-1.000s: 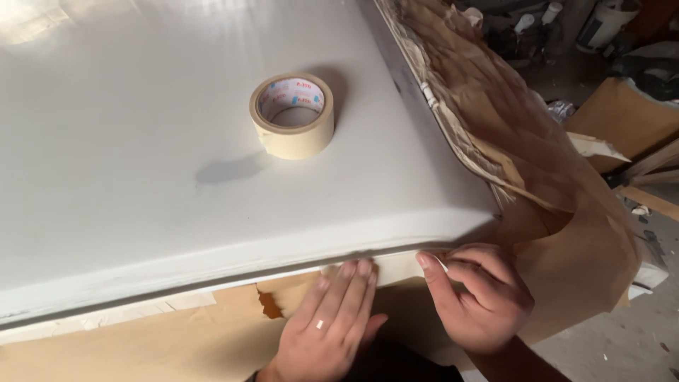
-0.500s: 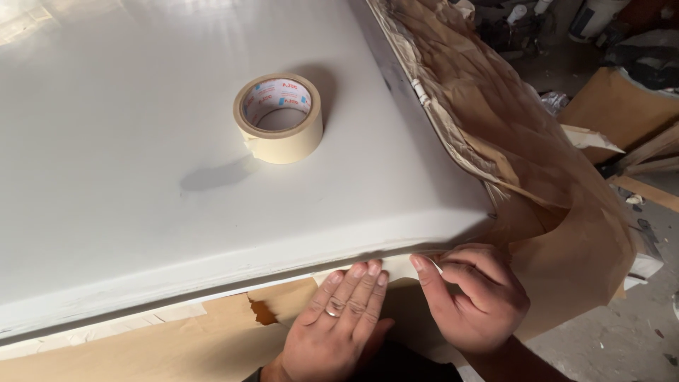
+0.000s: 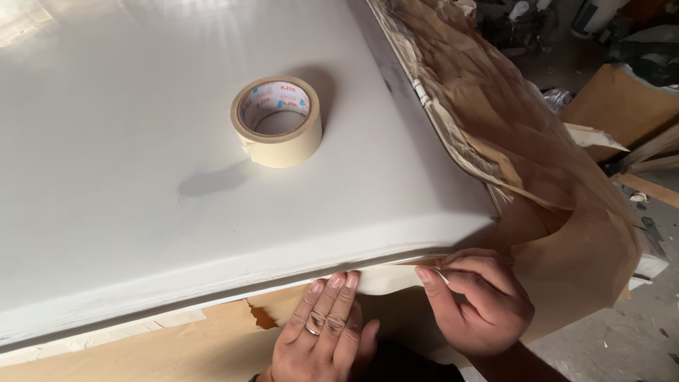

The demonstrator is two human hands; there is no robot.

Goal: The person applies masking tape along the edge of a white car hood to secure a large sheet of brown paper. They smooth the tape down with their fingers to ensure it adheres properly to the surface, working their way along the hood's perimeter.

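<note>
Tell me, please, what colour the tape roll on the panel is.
The tape roll is cream-beige, seen in the head view.

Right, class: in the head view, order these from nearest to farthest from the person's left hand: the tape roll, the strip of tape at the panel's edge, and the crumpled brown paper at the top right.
1. Strip of tape: at the fingertips of the left hand, along the panel's lower edge.
2. Tape roll: up on the white panel, above the hand.
3. Crumpled brown paper: far upper right, past the panel's corner.

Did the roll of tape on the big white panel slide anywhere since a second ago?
No. The tape roll sits at the same spot on the white panel, equally far from its front edge and shadow; only the camera shifted.
</note>
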